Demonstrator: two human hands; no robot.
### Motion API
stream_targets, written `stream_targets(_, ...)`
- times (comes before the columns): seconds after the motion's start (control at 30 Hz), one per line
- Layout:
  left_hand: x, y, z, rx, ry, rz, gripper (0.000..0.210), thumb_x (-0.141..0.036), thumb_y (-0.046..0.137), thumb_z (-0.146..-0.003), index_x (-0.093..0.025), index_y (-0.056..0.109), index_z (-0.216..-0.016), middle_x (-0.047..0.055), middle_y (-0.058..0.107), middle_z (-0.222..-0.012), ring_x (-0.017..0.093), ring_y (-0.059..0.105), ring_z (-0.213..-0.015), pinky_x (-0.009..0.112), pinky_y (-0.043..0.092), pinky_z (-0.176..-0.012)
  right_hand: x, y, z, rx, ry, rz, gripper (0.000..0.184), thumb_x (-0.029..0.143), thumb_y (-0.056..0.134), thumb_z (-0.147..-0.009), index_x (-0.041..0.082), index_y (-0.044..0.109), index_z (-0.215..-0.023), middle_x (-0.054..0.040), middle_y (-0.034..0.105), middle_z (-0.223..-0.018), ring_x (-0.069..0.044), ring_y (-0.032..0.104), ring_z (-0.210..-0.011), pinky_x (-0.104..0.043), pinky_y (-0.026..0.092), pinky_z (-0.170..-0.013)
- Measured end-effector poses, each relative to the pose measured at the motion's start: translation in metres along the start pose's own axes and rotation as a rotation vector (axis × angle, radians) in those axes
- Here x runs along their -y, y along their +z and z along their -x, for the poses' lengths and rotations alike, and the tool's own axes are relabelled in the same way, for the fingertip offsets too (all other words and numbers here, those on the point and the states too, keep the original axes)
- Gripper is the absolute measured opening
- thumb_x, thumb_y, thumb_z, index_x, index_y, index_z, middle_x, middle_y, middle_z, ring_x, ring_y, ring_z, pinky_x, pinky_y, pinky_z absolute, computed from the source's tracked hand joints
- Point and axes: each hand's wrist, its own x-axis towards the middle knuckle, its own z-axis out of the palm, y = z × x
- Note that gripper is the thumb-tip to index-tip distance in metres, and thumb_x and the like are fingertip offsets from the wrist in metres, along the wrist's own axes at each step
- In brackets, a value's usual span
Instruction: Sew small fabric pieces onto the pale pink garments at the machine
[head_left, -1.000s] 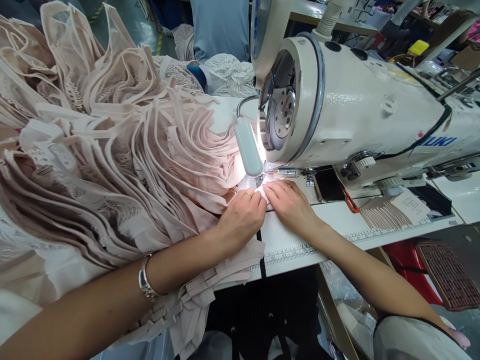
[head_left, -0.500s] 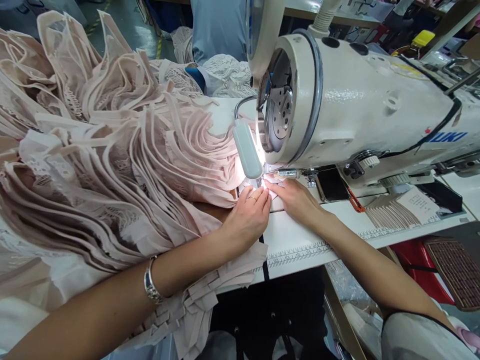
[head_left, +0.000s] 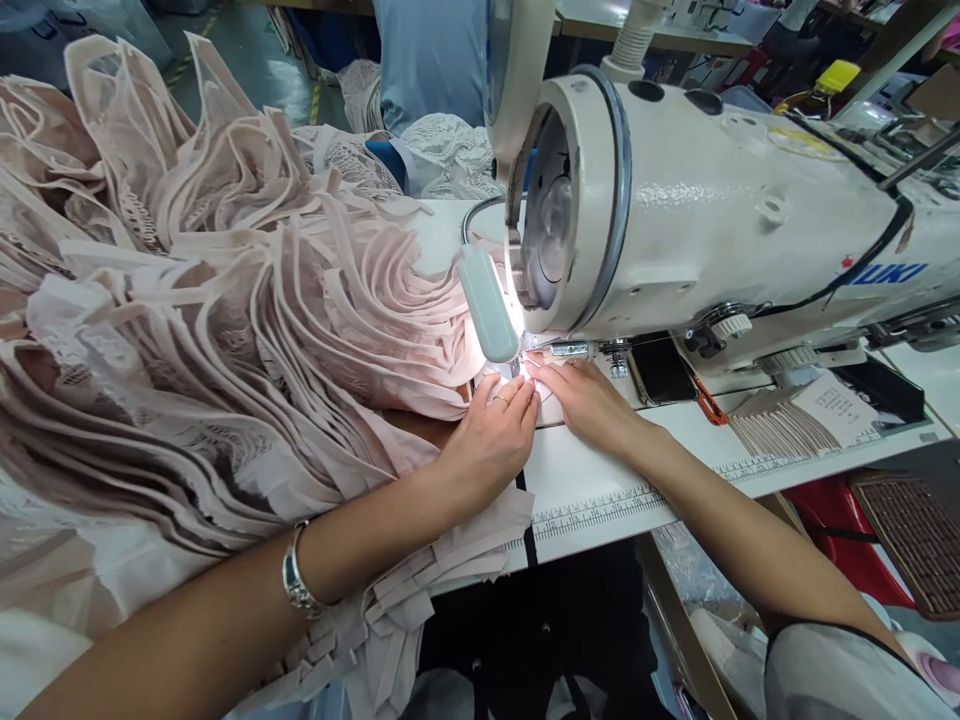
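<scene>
Flattened since one second ago: left hand [head_left: 491,440], from bunched fingers to extended ones, on pale cloth [head_left: 551,408]. Right hand [head_left: 592,402] beside it, fingers likewise extended on the cloth; pinching or merely pressing, impossible to tell for either. Cloth beneath both hands, at the left end of the machine [head_left: 697,210], near the lit lamp [head_left: 490,310]. Fabric pile [head_left: 247,330] to the left.

White counter [head_left: 574,475], ruler [head_left: 600,510] along front edge: is carrying sewing machine [head_left: 720,200]; garments [head_left: 337,300] are lying heaped left, beige stack [head_left: 776,422] resting right.
</scene>
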Motion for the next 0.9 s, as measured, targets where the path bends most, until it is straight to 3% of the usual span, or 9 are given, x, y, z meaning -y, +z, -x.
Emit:
stream_targets(0.27,0.0026,0.0001,-0.0009,-0.099,0.009,-0.033,0.040,-0.001,0.034,-0.100,0.000,0.064,-0.126,0.020,0.070,-0.128,0.029,0.065,-0.122,0.050,0.047,-0.106,0.0028,-0.0035,-0.0007,0.030,0.038,-0.046,0.047,0.008,0.033,-0.092,0.022,0.061,-0.126,-0.0086,0.064,-0.138,-0.026,0.063,-0.114,-0.046,0.049,-0.098)
stream_targets(0.47,0.0047,-0.0008,-0.0022,-0.041,-0.015,0.022,0.042,-0.001,0.034,-0.099,-0.003,0.063,-0.130,0.021,0.068,-0.133,0.029,0.063,-0.126,0.052,0.046,-0.107,0.0051,-0.0061,-0.0013,-0.005,0.042,-0.035,0.043,0.013,0.034,-0.096,0.024,0.062,-0.127,-0.0084,0.068,-0.132,-0.026,0.064,-0.109,-0.045,0.048,-0.097)
stream_targets(0.9,0.0053,-0.0008,-0.0062,-0.069,-0.030,-0.054,0.043,0.000,0.030,-0.099,-0.003,0.064,-0.125,0.018,0.072,-0.125,0.029,0.066,-0.120,0.047,0.049,-0.101,0.0063,-0.0079,-0.0029,0.060,0.071,-0.079,0.043,0.024,0.030,-0.102,0.023,0.060,-0.133,-0.0104,0.068,-0.130,-0.027,0.064,-0.105,-0.045,0.046,-0.096)
